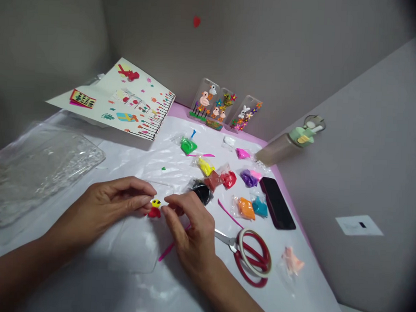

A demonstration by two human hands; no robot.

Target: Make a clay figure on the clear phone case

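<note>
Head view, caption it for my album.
Left hand and right hand frame a small yellow-and-red figure over a clear case, scissors nearby.

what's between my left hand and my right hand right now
In the head view, a small yellow-and-red figure is between your left hand and right hand, over a clear case.
</note>
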